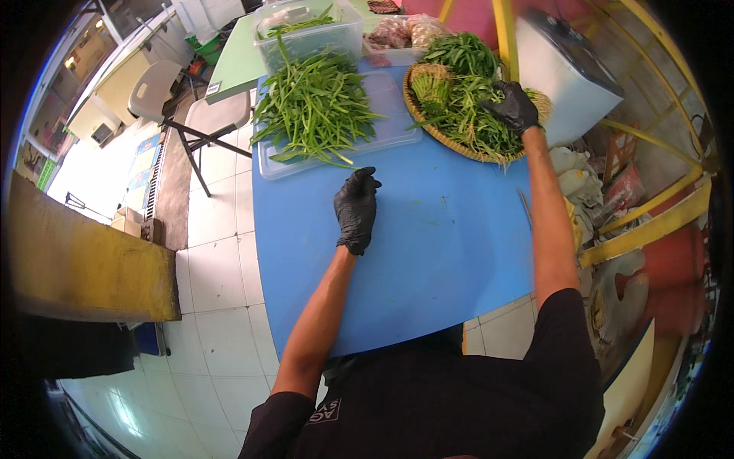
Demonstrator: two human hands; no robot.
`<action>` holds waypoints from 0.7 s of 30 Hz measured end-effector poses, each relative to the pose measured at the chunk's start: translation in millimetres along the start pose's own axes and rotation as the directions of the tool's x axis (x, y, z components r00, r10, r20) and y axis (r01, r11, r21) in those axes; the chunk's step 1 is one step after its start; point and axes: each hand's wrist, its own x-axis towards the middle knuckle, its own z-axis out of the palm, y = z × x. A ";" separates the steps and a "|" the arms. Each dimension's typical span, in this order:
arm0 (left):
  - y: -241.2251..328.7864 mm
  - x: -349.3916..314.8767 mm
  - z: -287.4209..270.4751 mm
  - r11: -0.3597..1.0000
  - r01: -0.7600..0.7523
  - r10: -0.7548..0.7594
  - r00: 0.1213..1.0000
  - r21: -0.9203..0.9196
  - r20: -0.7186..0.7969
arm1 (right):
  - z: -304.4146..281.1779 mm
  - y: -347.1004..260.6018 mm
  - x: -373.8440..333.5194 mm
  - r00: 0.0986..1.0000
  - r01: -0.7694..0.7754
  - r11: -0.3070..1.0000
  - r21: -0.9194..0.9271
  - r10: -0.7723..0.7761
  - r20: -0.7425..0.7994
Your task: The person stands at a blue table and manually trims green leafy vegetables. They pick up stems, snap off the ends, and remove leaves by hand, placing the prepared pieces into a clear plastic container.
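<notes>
Both my hands wear black gloves. My left hand (357,206) is above the blue table (413,260), its fingers curled inward; whether anything is in them I cannot make out. Just beyond its fingertips, a stem sticks out from a heap of long-leaved greens (317,107) on a clear plastic lid (390,115). My right hand (514,107) reaches over the right side of a round woven basket (447,144), touching loose leafy greens (482,126). Its thumb and fingers look apart, with the tips partly among the leaves. A bundle of cut stems (430,84) lies in the basket too.
Behind the heap stands a clear plastic tub (310,42) with greens, beside a container of bagged food (401,38). A white appliance (569,73) and yellow metal frame (657,229) border the right. A folding chair (218,115) stands left.
</notes>
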 end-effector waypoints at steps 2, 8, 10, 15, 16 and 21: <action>4.0 -0.4 0.0 0.998 0.026 -0.028 0.999 -0.053 -0.040 | 0.5 -20.9 8.8 0.989 0.149 0.988 -0.031 -0.149 0.010; -5.3 13.7 -7.9 0.989 -0.016 -0.008 0.988 -0.147 -0.156 | 1.3 -122.1 -154.3 0.905 0.175 0.894 0.413 -0.311 0.291; 0.3 9.1 -5.1 0.983 -0.007 -0.022 0.987 -0.182 -0.157 | 14.8 -124.7 -205.1 0.909 0.164 0.978 0.130 -0.201 0.366; 7.9 7.7 -1.5 0.978 0.036 -0.063 0.990 -0.204 -0.125 | 8.7 -140.4 -242.1 0.879 0.248 0.943 0.221 -0.315 0.358; 7.0 9.5 -2.9 0.979 0.030 -0.056 0.990 -0.200 -0.129 | 9.7 -144.1 -239.1 0.850 0.295 0.912 0.283 -0.386 0.359; 7.4 11.3 -7.5 0.936 -0.022 -0.024 0.992 -0.351 -0.127 | 26.3 -151.1 -226.3 0.900 0.341 0.842 0.418 -0.421 0.114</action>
